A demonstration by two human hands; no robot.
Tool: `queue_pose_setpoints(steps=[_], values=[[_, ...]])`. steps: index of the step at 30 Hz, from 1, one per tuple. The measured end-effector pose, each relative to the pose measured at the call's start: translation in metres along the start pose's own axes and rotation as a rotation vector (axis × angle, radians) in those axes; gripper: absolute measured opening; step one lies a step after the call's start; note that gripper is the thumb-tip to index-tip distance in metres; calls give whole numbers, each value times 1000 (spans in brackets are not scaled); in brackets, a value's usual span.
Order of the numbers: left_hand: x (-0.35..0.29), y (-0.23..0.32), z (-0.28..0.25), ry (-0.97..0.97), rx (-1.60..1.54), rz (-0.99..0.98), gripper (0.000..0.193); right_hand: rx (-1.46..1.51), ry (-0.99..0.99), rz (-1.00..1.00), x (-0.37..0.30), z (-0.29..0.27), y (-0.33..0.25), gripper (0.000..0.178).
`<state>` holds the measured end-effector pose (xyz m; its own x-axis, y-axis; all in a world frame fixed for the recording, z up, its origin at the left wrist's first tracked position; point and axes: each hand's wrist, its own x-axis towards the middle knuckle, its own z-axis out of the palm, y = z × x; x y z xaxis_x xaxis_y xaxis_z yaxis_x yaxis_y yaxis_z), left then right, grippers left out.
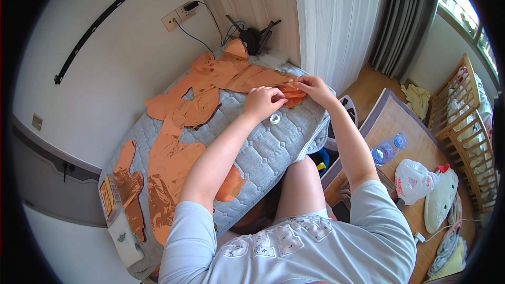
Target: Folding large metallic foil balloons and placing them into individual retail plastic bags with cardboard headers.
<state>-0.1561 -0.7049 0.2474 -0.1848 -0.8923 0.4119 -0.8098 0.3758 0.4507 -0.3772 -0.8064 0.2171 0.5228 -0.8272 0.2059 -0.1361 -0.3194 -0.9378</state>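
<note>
A flat, shiny orange foil balloon (239, 76) lies crumpled over a grey quilted mattress (263, 147). Its right end is bunched between my two hands. My left hand (262, 104) has its fingers closed on the foil's lower left edge. Opposite it, my right hand (314, 90) pinches the foil's tip between thumb and fingers. Just below my left hand sits a small white roll (274, 119), apart from the foil. More limp orange foil (173, 163) spreads left and toward me, partly behind my left forearm. A separate foil piece (129, 189) lies at the far left.
A black router (253, 38) with cables stands at the mattress's back corner, beside a wooden cabinet (331, 21). Boxes (110, 200) line the left edge. On the right are a mat (415, 126), a blue-tinted bottle (386, 150), a plastic bag (414, 181) and a wooden crib (463, 110).
</note>
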Motion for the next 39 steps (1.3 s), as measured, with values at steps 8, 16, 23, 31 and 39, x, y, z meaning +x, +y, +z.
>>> queue_pose_setpoints(steps=[8,16,23,31,39], values=[[7,-10,0,282,203,190,19,14,25,17,4,5,-2,20],[15,-6,4,315,314,407,20,16,5,23,2,5,-7,19],[19,-3,9,276,259,347,17,9,-12,-19,2,3,-3,16],[18,0,10,297,264,292,16,-10,10,-3,2,3,2,21],[17,-2,16,289,294,315,8,-153,-2,-12,3,0,4,26]])
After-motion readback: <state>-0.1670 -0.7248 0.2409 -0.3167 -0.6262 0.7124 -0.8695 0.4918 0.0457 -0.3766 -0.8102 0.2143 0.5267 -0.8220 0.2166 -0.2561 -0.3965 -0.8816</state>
